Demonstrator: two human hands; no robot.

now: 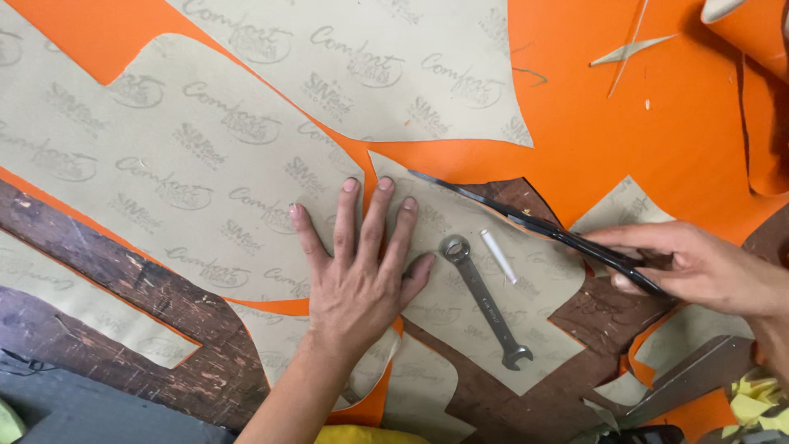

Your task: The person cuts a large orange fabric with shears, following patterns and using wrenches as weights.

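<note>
Partly hidden: right hand grips scissors, handles seemingly covered; left hand flat, spread on pattern sheet.

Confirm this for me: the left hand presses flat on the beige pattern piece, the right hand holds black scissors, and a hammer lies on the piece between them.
Not quite. Between the left hand and the right hand lies a metal wrench, not a hammer, as the head view shows. The left hand does press flat on the beige pattern piece, and the right holds the black scissors.

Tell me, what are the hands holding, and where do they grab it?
The right hand holds black scissors by the handle end, blades on the orange sheet. The left hand holds nothing; it presses flat on a tan pattern piece.
</note>
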